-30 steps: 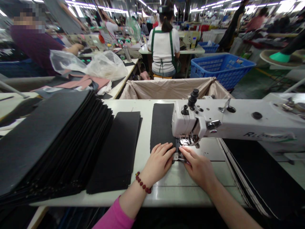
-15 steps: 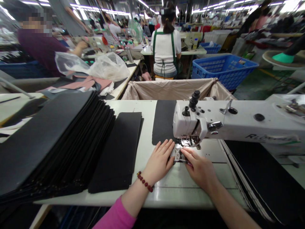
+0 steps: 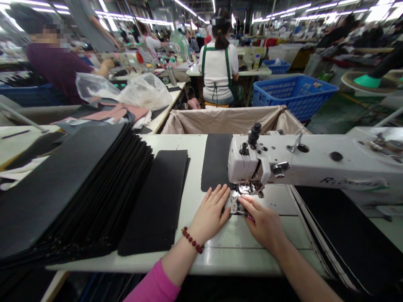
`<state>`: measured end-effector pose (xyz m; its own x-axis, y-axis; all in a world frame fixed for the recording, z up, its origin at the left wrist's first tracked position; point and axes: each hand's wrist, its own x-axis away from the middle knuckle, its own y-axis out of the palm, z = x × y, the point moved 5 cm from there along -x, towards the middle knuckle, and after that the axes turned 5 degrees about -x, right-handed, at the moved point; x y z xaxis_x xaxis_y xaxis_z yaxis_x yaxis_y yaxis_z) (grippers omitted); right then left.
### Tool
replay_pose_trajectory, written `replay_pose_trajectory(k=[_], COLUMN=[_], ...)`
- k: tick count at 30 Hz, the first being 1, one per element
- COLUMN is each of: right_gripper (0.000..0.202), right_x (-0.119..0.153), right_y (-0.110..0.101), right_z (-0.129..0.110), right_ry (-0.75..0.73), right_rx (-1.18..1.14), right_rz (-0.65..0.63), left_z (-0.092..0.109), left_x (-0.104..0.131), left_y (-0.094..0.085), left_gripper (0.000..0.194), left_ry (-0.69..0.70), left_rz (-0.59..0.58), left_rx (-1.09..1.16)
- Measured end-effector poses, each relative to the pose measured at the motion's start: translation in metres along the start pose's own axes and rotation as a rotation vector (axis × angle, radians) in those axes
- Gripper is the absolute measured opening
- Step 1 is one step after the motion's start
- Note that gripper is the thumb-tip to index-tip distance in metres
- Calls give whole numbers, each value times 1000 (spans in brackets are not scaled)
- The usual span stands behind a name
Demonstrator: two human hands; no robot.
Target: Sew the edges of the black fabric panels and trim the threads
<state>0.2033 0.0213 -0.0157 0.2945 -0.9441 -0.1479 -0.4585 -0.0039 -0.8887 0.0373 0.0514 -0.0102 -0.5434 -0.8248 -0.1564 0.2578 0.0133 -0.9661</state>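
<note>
A dark fabric panel [image 3: 216, 161] lies flat on the sewing machine table, its right part hidden behind the head of a white sewing machine [image 3: 244, 161]. My left hand [image 3: 211, 212] rests flat, fingers stretched, with its fingertips on the panel's near edge beside the presser foot [image 3: 244, 188]. My right hand [image 3: 264, 224] is just right of the metal needle plate [image 3: 233, 204]. Its index finger points at the presser foot while the other fingers curl under. A small pinkish bit shows beneath them, too hidden to name.
Left of my hands lie a tall stack of dark panels [image 3: 69, 180] and a lower stack [image 3: 157, 197]. More dark panels [image 3: 343, 226] are at the right. Behind the table are a cloth-lined bin [image 3: 226, 119], a blue basket [image 3: 292, 94] and a seated co-worker [image 3: 218, 69].
Both hands and the panel keep nearly the same place. The camera view has shifted slightly, and the light under the machine head looks brighter.
</note>
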Motion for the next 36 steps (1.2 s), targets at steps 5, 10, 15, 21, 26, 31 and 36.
replay_pose_trajectory(k=[5, 10, 15, 21, 26, 31, 36], right_gripper=[57, 58, 57, 58, 57, 54, 52], right_x=[0, -1, -1, 0, 0, -1, 0], right_y=[1, 0, 1, 1, 1, 0, -3], right_z=[1, 0, 1, 3, 2, 0, -3], right_ry=[8, 5, 3, 5, 12, 12, 6], right_rx=[10, 5, -7, -22, -28, -27, -19], right_rz=[-8, 11, 4, -16, -11, 10, 42], left_z=[0, 0, 0, 0, 0, 0, 1], left_x=[1, 0, -1, 0, 0, 1, 1], left_y=[1, 2, 2, 1, 0, 2, -2], left_gripper=[55, 58, 57, 56, 57, 57, 59], left_ry=[1, -3, -4, -4, -7, 0, -26], left_rz=[1, -8, -11, -7, -5, 13, 73], left_rx=[-12, -20, -27, -19, -21, -15, 5])
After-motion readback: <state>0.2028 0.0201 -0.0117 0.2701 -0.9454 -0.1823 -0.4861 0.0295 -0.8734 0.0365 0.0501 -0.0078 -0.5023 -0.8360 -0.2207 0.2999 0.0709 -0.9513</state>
